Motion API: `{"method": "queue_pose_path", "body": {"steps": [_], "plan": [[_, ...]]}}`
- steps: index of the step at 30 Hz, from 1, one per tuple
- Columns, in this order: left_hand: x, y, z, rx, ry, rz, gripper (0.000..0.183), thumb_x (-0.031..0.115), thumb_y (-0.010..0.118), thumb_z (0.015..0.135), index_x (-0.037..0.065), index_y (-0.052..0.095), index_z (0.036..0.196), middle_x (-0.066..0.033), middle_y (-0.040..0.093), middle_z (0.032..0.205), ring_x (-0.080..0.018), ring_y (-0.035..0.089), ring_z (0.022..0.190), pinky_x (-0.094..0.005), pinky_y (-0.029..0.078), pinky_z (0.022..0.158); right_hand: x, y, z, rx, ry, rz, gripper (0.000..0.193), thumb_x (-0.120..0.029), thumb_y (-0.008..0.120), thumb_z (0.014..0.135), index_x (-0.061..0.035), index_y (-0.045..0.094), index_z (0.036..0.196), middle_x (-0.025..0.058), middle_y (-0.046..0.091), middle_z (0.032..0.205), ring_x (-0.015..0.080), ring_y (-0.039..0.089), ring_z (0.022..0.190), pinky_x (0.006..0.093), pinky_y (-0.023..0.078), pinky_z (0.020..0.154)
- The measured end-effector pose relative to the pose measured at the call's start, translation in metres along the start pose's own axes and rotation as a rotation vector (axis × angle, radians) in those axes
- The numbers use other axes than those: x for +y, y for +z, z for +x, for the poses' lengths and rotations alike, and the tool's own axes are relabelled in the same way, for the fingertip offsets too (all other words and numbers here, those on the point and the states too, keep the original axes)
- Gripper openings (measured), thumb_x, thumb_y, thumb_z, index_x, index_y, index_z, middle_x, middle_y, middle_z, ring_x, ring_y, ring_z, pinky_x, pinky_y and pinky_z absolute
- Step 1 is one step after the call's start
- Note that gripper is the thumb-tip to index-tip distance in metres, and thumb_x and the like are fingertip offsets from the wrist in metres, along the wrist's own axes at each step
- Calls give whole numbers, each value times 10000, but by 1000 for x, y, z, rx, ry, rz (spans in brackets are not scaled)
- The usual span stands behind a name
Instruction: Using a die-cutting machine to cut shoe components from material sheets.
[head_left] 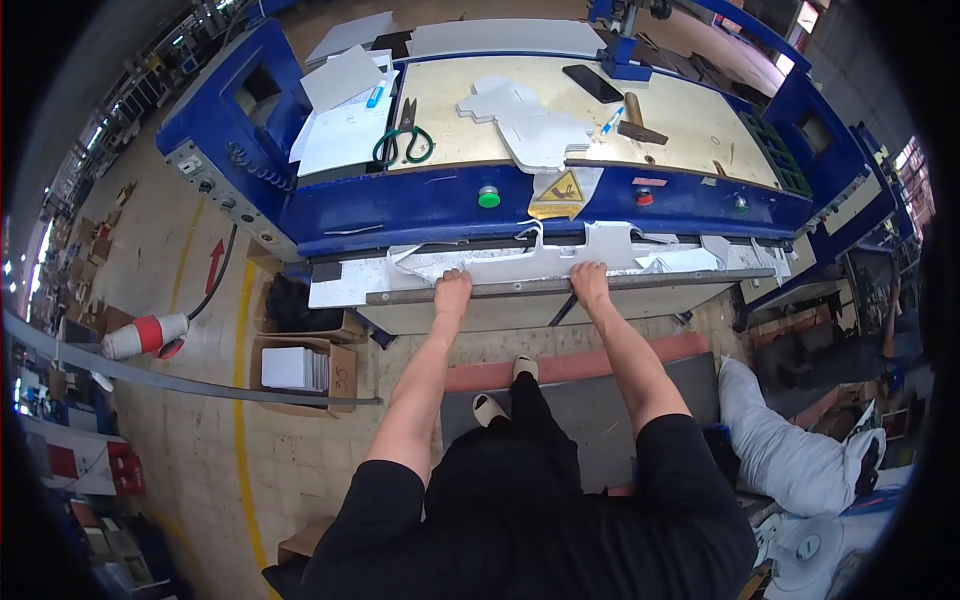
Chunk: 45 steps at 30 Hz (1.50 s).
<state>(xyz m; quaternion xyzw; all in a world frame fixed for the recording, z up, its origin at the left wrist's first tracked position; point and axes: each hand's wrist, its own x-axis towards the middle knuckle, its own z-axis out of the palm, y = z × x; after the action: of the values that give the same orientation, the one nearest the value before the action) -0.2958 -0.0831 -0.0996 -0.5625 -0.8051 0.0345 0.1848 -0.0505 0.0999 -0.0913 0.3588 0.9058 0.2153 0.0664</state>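
A white cut-out sheet (530,262) with notches and tabs along its far edge lies on the narrow front ledge of a blue machine (400,216). My left hand (453,290) is closed at the sheet's near edge, left of the middle. To the right, my right hand (591,281) also has its fingers curled over that near edge. Both hands rest by the metal bar (700,281) along the front of the ledge. My thumbs are mostly hidden. Loose white offcuts (680,261) lie around the sheet on the ledge.
On the machine's pale top lie stacked white cut pieces (535,130), green-handled scissors (404,140), a black phone (592,84) and a hammer (640,125). A green button (488,197) and a red button (644,197) face me. A cardboard box (342,372) stands lower left.
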Motion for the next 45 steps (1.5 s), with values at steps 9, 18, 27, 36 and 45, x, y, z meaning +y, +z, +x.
{"method": "queue_pose_path", "body": {"steps": [9,18,27,36,45], "plan": [[-12,-21,-23,-43,-93,-207,131,108,595,762,92,613,891,-67,610,888,-222,600,909,-343,482,760,8,-10,-13,162,-19,400,149,-71,587,768,-95,608,913,73,601,947,262,561,992,415,426,812],[-19,-112,-57,-582,-150,-513,384,207,723,781,-12,638,1084,-152,653,1054,-313,593,1086,-400,486,889,28,-65,-100,-393,-289,302,449,-396,712,760,-37,613,1012,151,608,1067,292,563,1092,439,465,893],[-181,-54,-49,-346,-382,-993,982,298,906,528,188,457,1395,-216,308,1466,-363,235,1390,-542,232,1093,-157,-194,43,-61,-487,936,896,-551,731,720,-54,398,1386,233,398,1388,431,353,1322,543,279,1089],[-177,-30,-75,-711,-70,-533,1350,709,814,346,399,213,1514,-174,-133,1593,-417,-201,1437,-718,-88,1048,-209,-216,67,-327,-602,694,1049,-387,844,471,-32,395,1351,258,425,1213,403,402,1161,475,325,967],[-183,-56,-64,-897,-117,-507,1169,588,834,517,353,257,1507,-182,-64,1600,-443,-93,1453,-640,-23,1124,20,-231,-54,248,145,1697,967,-401,874,575,-12,385,1313,152,448,1260,340,402,1246,468,404,1007]]}}
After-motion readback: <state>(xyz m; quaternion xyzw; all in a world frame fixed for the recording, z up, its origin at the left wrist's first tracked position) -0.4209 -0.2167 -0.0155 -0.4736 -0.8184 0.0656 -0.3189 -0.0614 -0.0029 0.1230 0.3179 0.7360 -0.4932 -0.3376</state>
